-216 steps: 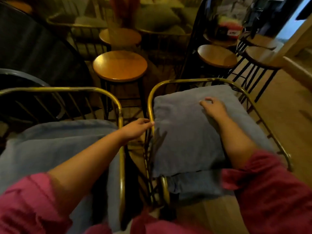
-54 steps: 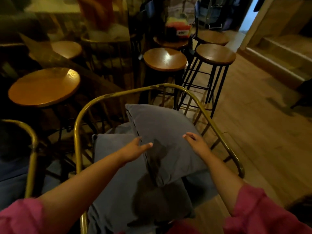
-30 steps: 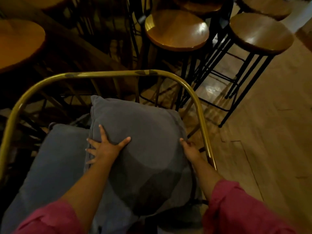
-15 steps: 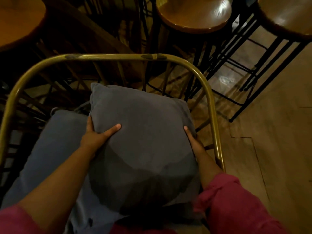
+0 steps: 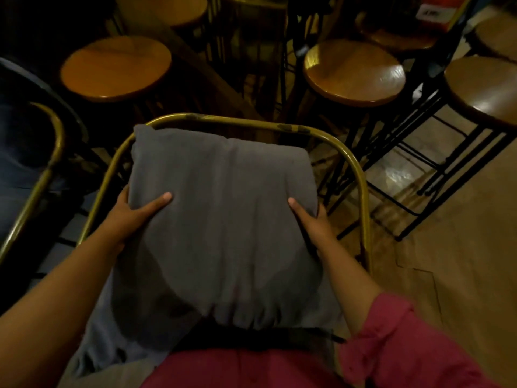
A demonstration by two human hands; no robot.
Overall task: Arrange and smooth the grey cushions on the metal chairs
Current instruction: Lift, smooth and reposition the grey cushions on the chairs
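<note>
A square grey cushion fills the middle of the view, held up over the seat of a brass-coloured metal chair. My left hand grips its left edge with the thumb on top. My right hand grips its right edge the same way. A second, paler grey seat cushion lies underneath on the chair seat, mostly hidden by the held one. The curved chair back runs just behind the cushion's far edge.
Another brass metal chair stands at the left with a bluish cushion. Round wooden stools on black legs crowd behind and to the right. Wooden floor lies at the right.
The cushion has risen off the seat cushion and moved toward the chair back, now squarer to the frame. Both hands shifted from pressing on it to gripping its side edges.
</note>
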